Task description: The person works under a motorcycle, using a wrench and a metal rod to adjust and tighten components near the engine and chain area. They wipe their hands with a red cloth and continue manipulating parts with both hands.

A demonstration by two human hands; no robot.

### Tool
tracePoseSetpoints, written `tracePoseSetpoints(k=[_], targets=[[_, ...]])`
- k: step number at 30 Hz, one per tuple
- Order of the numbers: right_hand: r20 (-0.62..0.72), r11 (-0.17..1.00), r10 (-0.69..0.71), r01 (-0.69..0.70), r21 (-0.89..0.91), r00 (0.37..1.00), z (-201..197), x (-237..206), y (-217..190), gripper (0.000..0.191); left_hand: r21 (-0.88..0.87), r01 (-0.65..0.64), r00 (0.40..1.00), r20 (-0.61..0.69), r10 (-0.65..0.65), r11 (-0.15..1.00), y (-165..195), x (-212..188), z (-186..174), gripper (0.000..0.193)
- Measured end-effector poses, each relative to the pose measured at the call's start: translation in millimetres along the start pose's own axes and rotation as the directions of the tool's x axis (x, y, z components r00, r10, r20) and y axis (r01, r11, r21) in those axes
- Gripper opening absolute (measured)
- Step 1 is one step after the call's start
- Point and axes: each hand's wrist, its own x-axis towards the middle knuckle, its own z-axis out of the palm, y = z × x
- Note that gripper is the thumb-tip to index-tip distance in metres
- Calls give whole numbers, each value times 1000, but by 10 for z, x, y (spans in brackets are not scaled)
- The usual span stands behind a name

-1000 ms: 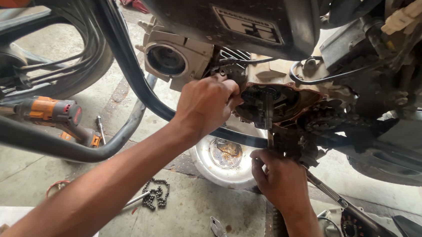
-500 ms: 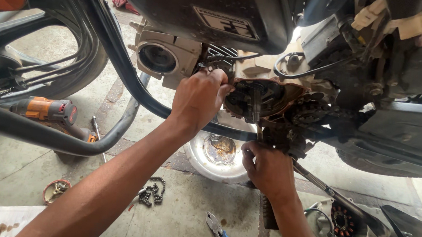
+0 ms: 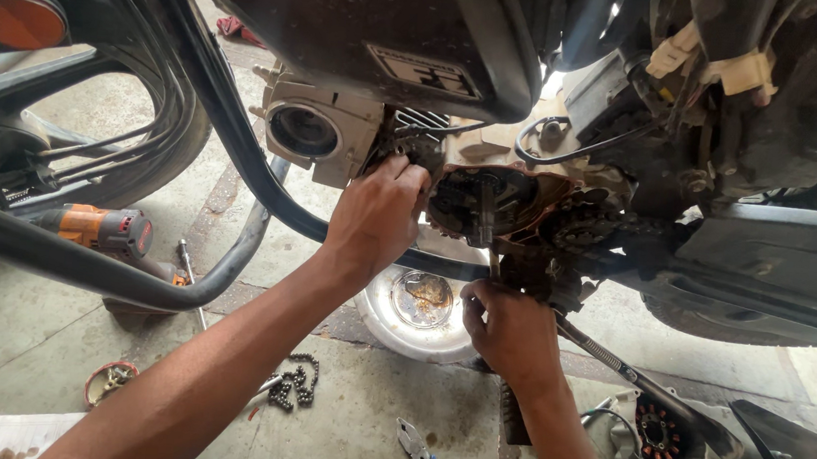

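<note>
Concrete floor; engine against fingers.

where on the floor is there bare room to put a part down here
Bare concrete lies at lower left, between the orange drill, the small round cap and the loose chain. Another patch sits between the white pan and blue-handled pliers. Around the open engine, both hands crowd it.

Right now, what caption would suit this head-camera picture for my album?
Two bare hands, left hand and right hand, work on a motorcycle's open engine above a white bowl.
</note>
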Motion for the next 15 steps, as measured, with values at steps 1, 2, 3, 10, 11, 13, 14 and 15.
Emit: tracePoseSetpoints(k=[1, 2, 3, 10, 11, 13, 14, 15], targets=[[-2, 1000, 1, -1, 4, 1000, -3, 2, -4, 10, 16, 5, 1000, -4, -5, 1000, 2, -3, 7, 20], [-3, 1000, 2, -2, 8, 1000, -6, 1, -7, 10, 32, 12, 1000, -8, -12, 999, 8, -8, 20, 22], [-4, 1000, 2, -2, 11, 1000, -10, 2, -11, 10, 47, 19, 1000, -13, -18, 999, 11, -12, 32, 24], [25, 999, 32, -32, -6, 999, -9, 9, -17, 9, 191, -105, 994, 58, 95, 976, -106, -39, 118, 33], [18, 1000, 22, -22, -1, 1000, -7, 10, -16, 9, 224, -137, 990, 51, 129, 965, -130, -47, 131, 36], [9, 1000, 13, -13, 0, 1000, -3, 9, -12, 8, 258, -161, 987, 55, 152, 953, -163, -54, 167, 38], [6, 1000, 12, -12, -4, 1000, -1, 8, -11, 8, 259, -153, 988, 65, 141, 954, -178, -55, 181, 36], [3, 1000, 12, -12, -7, 1000, -1, 7, -10, 8, 259, -147, 988, 76, 131, 955, -188, -52, 196, 34]])
